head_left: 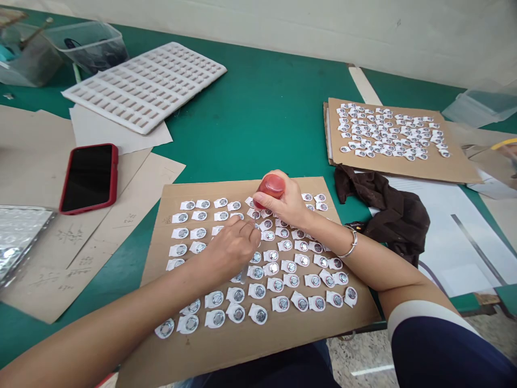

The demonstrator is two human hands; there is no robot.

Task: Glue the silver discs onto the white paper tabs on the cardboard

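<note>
Rows of small white tabs with round silver metal discs (257, 314) lie on a brown cardboard sheet (194, 355) in front of me. My right hand (288, 199) is wrapped round a glossy red bottle (270, 189), its rounded end up, above the far rows. The bottle's lower end is hidden by the hand. My left hand (234, 245) is over the middle of the sheet with its fingers curled together. Whatever those fingertips may hold is hidden from view.
A second cardboard sheet (456, 161) with similar pieces lies at back right, beside a dark brown cloth (388, 210). On the left are a phone in a red case (89, 178), a white slotted tray (145, 86) and a clear plastic bin (91, 48) on the green table (262, 118).
</note>
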